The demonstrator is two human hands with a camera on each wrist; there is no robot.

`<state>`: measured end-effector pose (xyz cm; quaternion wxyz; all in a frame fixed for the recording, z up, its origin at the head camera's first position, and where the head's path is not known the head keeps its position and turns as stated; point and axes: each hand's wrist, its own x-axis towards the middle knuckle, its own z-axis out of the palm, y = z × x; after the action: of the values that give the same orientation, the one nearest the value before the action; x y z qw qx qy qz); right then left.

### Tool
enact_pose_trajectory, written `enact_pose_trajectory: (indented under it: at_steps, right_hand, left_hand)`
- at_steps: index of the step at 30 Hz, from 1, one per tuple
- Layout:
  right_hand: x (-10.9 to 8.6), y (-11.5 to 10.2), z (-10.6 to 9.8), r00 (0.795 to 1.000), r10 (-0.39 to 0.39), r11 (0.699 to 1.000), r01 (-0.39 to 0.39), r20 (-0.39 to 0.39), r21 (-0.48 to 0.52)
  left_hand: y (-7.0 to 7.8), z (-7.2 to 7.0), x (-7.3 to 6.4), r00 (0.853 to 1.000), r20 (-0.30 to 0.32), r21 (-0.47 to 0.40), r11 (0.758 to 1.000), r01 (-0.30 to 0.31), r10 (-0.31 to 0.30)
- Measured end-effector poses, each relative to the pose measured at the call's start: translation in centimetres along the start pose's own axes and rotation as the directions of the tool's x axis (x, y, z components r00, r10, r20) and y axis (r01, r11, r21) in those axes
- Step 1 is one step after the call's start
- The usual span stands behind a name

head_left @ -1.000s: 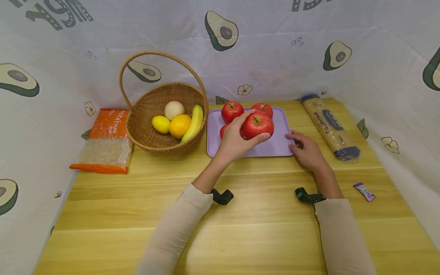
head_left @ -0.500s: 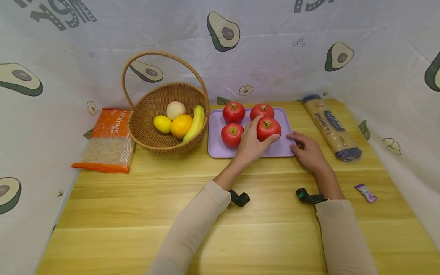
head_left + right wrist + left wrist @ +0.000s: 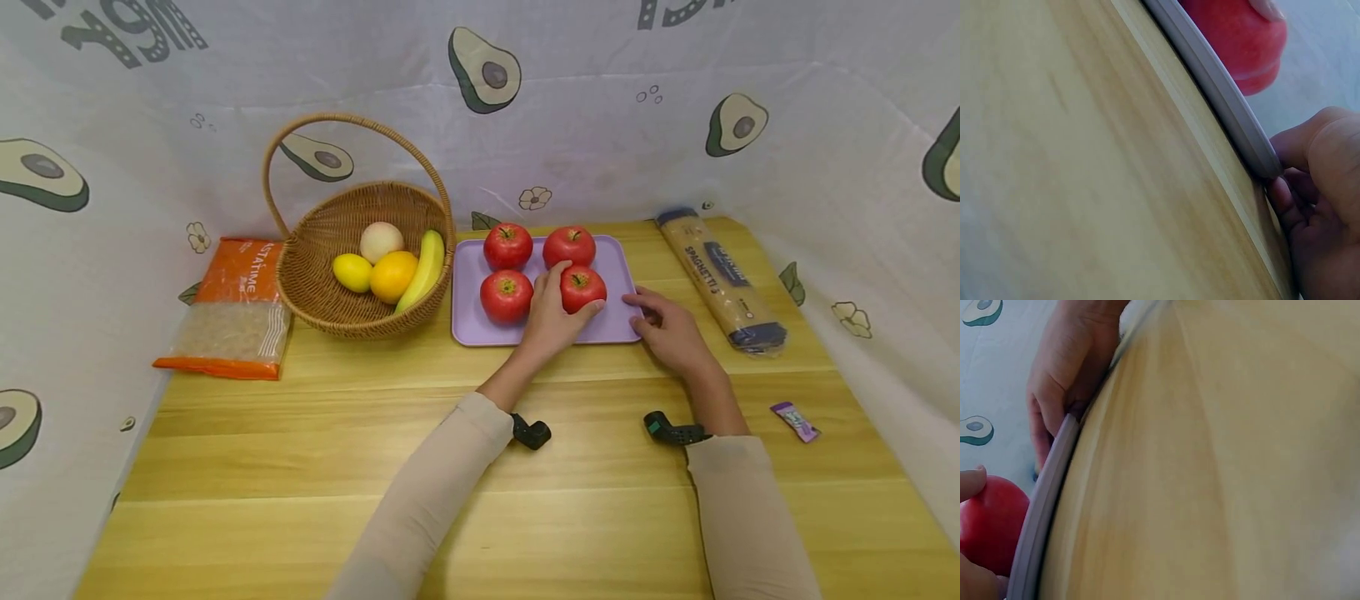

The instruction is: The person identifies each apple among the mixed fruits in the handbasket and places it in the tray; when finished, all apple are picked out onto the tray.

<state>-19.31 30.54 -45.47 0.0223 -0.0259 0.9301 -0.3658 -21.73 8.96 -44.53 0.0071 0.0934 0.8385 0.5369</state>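
Observation:
A lilac tray [image 3: 468,317] lies on the wooden table with several red apples on it. My left hand [image 3: 551,315] grips the front right apple [image 3: 583,286], which now rests on the tray; the same apple [image 3: 991,522] shows in the left wrist view beside the tray rim [image 3: 1047,506]. Two apples [image 3: 507,245] sit at the back and another apple [image 3: 506,296] at the front left. My right hand [image 3: 667,329] holds the tray's front right corner, with fingers curled against the rim [image 3: 1222,100] in the right wrist view, where the apple [image 3: 1241,37] also shows.
A wicker basket [image 3: 360,250] with a lemon, an orange, a banana and a pale round fruit stands left of the tray. An orange bag [image 3: 232,308] lies at far left. A spaghetti pack [image 3: 720,275] lies at right, a small purple wrapper [image 3: 795,418] near it. Printed cloth walls surround the table.
My left hand has brought the apple down and to the right, from above the tray onto its front right spot. The right hand has stayed at the tray's corner.

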Motion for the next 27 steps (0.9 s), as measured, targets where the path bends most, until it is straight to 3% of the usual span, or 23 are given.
enact_pose_trajectory:
  at_steps: [6, 11, 16, 22, 27]
  right_hand:
    - [0.1, 0.0, 0.2, 1.0, -0.009, 1.0, 0.009, -0.001, 0.009]
    - [0.2, 0.1, 0.2, 1.0, -0.02, 1.0, 0.02, 0.0, 0.0]
    - [0.1, 0.2, 0.1, 0.999, -0.042, 0.999, 0.042, 0.0, 0.008]
    - [0.2, 0.5, 0.1, 0.999, -0.043, 0.999, 0.043, -0.002, 0.009]
    - [0.3, 0.5, 0.0, 0.999, -0.041, 0.999, 0.041, -0.003, 0.021]
  left_hand:
    - [-0.3, 0.2, 0.0, 1.0, -0.005, 0.024, 1.0, -0.001, 0.001]
    - [-0.3, -0.2, -0.4, 0.999, 0.032, 0.071, 0.997, -0.025, 0.023]
    - [0.2, -1.3, -1.1, 0.994, 0.062, 0.127, 0.987, -0.098, 0.091]
    - [1.2, -4.3, -2.0, 0.966, 0.09, 0.139, 0.957, -0.254, 0.243]
    - [1.2, -8.0, -2.7, 0.951, 0.09, 0.111, 0.946, -0.306, 0.297]
